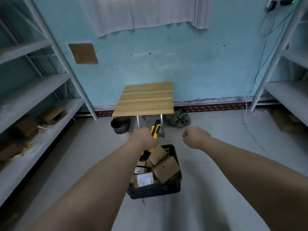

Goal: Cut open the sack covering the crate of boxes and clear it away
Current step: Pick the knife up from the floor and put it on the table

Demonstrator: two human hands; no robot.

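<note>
Left grip (143, 137) round knife (155, 129), lengthwise toward table (145, 99), above crate (155, 189)

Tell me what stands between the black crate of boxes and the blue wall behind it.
In the head view, a small wooden table stands on the floor between the crate and the wall, with a black bucket beside its legs.

The cutter (155, 130) in my left grip (144, 137) has a yellow and black plastic shell. The crate (155, 190) is matt black perforated plastic, its boxes (165, 170) plain brown cardboard with paper labels (145, 179). The far table (145, 99) has a top of smooth pale wood.
</note>
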